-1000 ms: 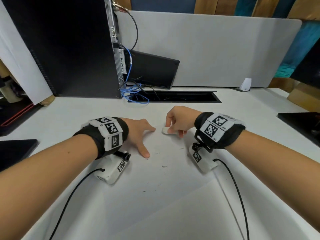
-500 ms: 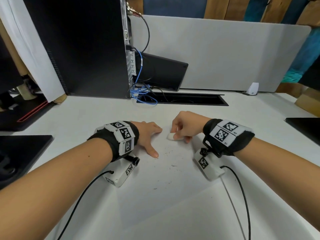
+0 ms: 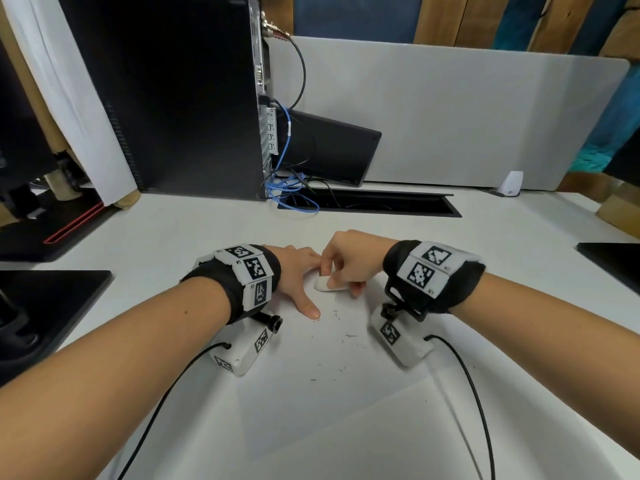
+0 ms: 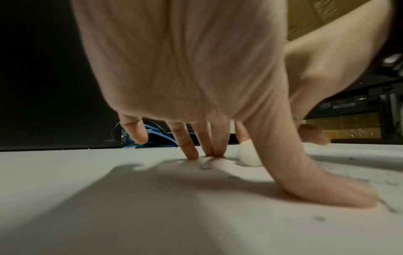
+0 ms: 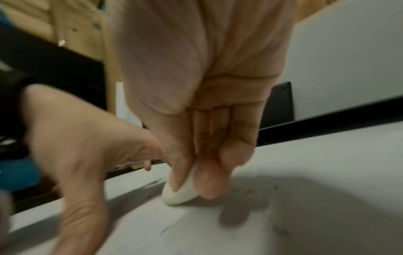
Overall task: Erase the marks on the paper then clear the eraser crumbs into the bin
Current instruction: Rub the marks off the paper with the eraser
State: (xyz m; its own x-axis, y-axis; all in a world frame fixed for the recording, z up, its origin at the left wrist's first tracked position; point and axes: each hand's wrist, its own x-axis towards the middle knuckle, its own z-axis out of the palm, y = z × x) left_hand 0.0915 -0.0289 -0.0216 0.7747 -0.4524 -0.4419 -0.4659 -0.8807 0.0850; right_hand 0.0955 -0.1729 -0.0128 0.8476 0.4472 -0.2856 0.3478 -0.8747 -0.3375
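We pinch the eraser (image 3: 329, 284) in our right hand (image 3: 349, 259), rubbing the paper (image 3: 346, 393); our left hand (image 3: 294, 271), fingers spread, pins the sheet beside it. Crumbs (image 3: 349, 336) lie nearer us, uncleared; no bin in sight.

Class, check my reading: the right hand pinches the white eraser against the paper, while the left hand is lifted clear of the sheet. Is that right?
One detail is wrong. The left hand is not lifted: the left wrist view shows its fingertips and thumb pressed on the paper. The rest holds: the right hand pinches the white eraser against the paper.
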